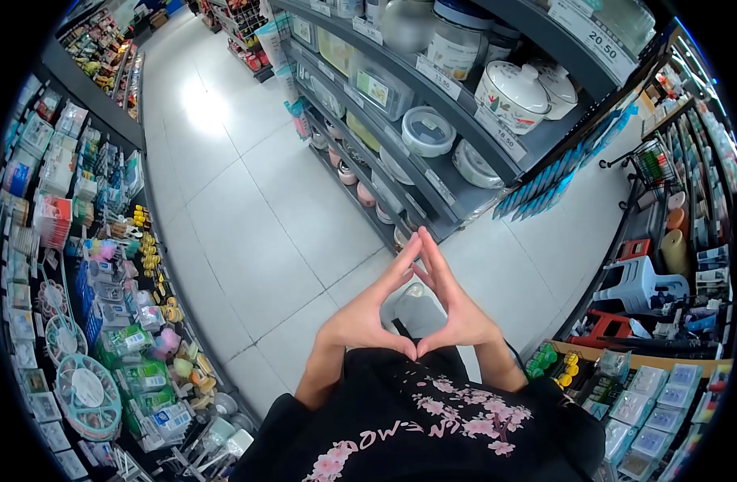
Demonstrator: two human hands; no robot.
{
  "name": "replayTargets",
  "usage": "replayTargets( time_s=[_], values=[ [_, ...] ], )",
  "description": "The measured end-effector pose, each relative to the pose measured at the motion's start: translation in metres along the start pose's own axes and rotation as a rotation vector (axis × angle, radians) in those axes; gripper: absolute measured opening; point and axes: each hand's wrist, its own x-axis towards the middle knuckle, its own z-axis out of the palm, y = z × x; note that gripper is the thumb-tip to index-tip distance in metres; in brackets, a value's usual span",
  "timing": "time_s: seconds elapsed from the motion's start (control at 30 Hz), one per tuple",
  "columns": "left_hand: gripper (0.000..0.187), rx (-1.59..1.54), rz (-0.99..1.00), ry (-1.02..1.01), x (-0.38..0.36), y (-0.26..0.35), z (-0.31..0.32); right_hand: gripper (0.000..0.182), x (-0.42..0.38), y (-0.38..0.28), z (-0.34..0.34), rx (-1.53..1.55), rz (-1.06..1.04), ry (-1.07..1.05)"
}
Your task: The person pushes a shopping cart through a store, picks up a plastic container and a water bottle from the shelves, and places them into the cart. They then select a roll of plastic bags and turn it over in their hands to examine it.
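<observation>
My left hand [362,318] and my right hand [462,313] meet in front of my black shirt [384,402], which has pink blossoms printed on it. Thumb tips touch at the bottom and the straight fingers come together at the top, framing a diamond-shaped gap. Neither hand holds anything. Through the gap shows a pale grey rounded shape [421,309] with a dark strip at its left, its lower part hidden behind the thumbs.
Ahead on the right stands a grey shelf unit [433,189] with plastic containers, jars and white enamel pots [513,96]. Packed racks line the left, with a teal round hanger [87,394]. Plastic stools [643,281] and a shopping cart [651,165] are at right. Tiled floor [252,225] runs between.
</observation>
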Motion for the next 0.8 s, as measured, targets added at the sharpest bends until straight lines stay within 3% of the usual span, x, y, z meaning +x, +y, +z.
replayTargets(
  time_s=[0.2,0.3,0.4,0.47,0.73,0.8],
  values=[
    [0.156,-0.128,-0.016,-0.013,0.016,-0.016,-0.033,0.151,0.025,0.013,-0.009,-0.093,0.001,0.025],
    [0.155,-0.081,-0.025,-0.04,0.037,-0.018,-0.058,0.15,0.046,0.026,-0.028,-0.052,-0.036,0.105],
    [0.154,0.056,-0.042,-0.039,0.057,-0.002,-0.086,0.151,0.079,0.027,-0.04,-0.039,-0.029,0.056],
    [0.142,0.128,-0.03,-0.009,0.069,0.007,-0.105,0.152,0.1,0.035,-0.046,0.03,-0.035,0.045],
    [0.141,0.196,-0.04,-0.048,0.125,0.018,-0.168,0.154,0.168,0.042,-0.079,0.066,-0.028,0.074],
    [0.148,0.374,-0.009,-0.06,0.133,0.02,-0.188,0.155,0.182,0.036,-0.091,0.028,-0.067,0.104]
  ],
)
